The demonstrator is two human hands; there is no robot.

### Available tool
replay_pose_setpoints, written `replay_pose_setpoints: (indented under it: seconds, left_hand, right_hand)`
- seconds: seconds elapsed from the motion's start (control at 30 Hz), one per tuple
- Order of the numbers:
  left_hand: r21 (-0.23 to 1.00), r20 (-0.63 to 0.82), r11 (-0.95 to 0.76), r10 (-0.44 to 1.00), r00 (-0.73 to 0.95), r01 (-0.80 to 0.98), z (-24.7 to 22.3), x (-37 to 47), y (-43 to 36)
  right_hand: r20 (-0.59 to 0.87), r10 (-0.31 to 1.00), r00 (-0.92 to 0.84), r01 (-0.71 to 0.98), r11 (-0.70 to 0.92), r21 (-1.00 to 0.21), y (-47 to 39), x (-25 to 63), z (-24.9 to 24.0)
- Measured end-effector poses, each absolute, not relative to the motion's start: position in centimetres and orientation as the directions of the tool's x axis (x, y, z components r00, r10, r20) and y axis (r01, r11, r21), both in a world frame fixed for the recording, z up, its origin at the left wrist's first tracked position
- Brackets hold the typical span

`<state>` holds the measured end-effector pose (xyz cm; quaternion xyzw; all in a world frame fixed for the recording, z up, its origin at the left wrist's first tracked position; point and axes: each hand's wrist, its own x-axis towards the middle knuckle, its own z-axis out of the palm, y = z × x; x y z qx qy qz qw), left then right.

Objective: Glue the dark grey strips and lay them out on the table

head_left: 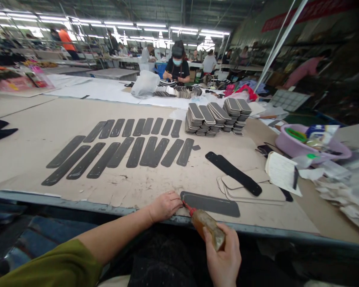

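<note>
A dark grey rounded strip (211, 204) lies flat at the table's front edge, with a thin shiny line along its upper side. At its left end is my left hand (166, 206), fingers bent and closed on that end, the fingertips partly hidden. My right hand (224, 255) is wrapped around a soft, yellowish glue bottle (208, 227), tilted with its red nozzle (189, 208) pointing at the strip's left end, near my left fingertips. Two rows of similar grey strips (95, 161) with glossy lines on them lie farther back to the left.
Stacks of grey pieces (217, 115) stand toward the back right. A black strip (235, 173) lies on pale card templates (257, 187). Farther right are a notebook (283, 171) and a purple basin (312, 147). A masked person (178, 69) sits across the table.
</note>
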<state>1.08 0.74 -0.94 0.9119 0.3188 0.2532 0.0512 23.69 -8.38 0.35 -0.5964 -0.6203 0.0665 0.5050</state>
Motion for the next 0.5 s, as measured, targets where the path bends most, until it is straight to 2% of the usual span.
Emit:
replay_pose_setpoints:
  seconds: [0.23, 0.5]
  left_hand:
    - [0.217, 0.477, -0.806, 0.580, 0.661, 0.551, -1.3, 1.1, 0.8]
    - [0.219, 0.510, -0.810, 0.570, 0.645, 0.543, -0.9, 1.2, 0.9]
  right_hand:
    - [0.550, 0.794, 0.259, 0.699, 0.239, -0.674, -9.4, 25.5, 1.1]
    - [0.610, 0.637, 0.470, 0.813, -0.045, -0.580, -11.0, 31.8, 1.0]
